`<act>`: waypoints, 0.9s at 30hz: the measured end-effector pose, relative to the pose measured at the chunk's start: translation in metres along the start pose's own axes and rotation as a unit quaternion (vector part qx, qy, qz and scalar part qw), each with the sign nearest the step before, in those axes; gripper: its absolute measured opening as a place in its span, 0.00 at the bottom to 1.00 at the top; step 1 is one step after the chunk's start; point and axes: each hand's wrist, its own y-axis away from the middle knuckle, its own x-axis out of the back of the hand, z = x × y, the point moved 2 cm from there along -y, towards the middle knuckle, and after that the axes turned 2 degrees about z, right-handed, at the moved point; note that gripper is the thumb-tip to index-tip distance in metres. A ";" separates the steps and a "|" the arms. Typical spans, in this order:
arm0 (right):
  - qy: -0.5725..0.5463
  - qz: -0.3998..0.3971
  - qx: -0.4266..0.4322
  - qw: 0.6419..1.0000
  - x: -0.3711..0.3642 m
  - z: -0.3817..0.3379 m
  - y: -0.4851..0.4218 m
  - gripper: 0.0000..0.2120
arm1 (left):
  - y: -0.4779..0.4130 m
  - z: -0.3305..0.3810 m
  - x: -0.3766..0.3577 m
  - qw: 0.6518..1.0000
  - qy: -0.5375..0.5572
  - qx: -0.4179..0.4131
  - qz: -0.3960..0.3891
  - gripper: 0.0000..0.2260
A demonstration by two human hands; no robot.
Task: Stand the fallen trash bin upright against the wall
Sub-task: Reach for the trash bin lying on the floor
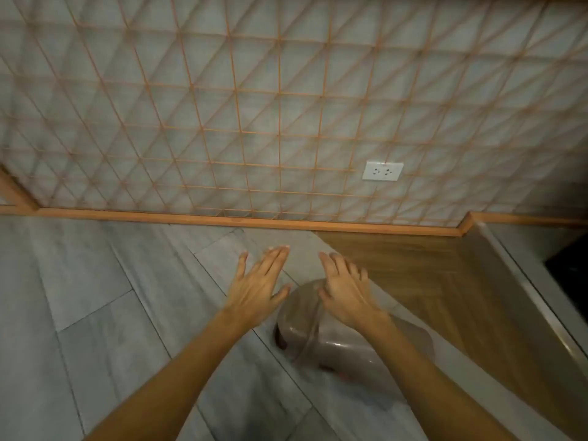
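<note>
Room: grey tiled floor [95, 297], a wall [222, 106] faced with orange lattice, a wood skirting [191, 216] along its foot, a socket [382, 170] low on it.

Item: bin [337, 342], glossy brown-grey, lying on its side on the floor, short of the skirting, rounded end towards the wall.

Hands: left hand [257, 289] and right hand [345, 291] both spread flat, fingers apart, holding nothing. The right hovers over the bin's wall-side end, contact uncertain; the left is just beside that end, over bare floor.

Handling, as judged: you bring one palm to each flank of the bin, grip low and firm since the shell looks slick, tip it up slowly, then slide it back to the skirting.
</note>
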 end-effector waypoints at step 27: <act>-0.280 0.003 -0.285 0.917 -0.081 -0.009 -0.008 0.26 | 0.063 -0.020 -0.111 0.753 0.456 0.474 0.015 0.32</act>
